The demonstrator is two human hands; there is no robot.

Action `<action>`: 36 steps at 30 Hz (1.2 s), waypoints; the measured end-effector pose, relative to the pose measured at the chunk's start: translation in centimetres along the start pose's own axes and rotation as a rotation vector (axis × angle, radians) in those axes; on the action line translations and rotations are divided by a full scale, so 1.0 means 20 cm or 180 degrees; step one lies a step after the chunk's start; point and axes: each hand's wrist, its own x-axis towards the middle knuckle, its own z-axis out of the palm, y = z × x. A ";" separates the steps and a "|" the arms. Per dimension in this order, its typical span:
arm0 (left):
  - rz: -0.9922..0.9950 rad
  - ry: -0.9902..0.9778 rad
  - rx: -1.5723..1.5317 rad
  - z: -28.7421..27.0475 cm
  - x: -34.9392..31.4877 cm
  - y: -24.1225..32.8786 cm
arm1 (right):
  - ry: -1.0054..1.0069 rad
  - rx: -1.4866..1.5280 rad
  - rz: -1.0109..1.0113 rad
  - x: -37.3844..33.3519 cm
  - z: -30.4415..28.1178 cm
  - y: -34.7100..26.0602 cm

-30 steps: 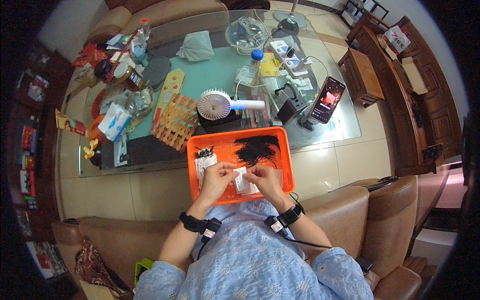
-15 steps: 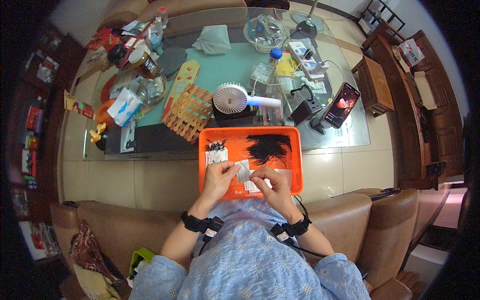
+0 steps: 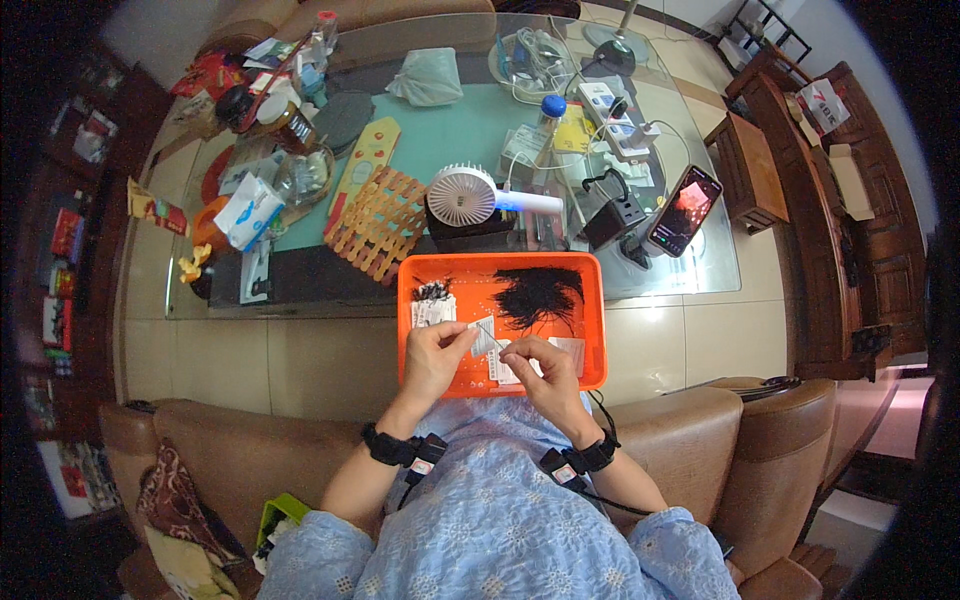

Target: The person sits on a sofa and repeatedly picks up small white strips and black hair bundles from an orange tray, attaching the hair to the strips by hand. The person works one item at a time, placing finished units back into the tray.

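— Tilted since the last frame: our white tag [image 3: 483,337]. Where now?
— Over the orange tray [image 3: 500,258], pinched in our left hand [image 3: 437,360]; our right hand [image 3: 545,372] pinches a thin strand [image 3: 495,342] against it.

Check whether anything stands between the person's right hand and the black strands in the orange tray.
Nothing visible stands between the right hand and the black strands; the orange tray shows in the gap.

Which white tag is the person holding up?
The single tag pinched in the left hand, over the orange tray. The other tags rest inside the tray: a pile at its left side, and some toward its near edge.
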 end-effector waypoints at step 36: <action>-0.0165 -0.0096 -0.0509 0.07 -0.08 0.01 | -0.0020 0.0451 0.0192 0.02 0.01 0.05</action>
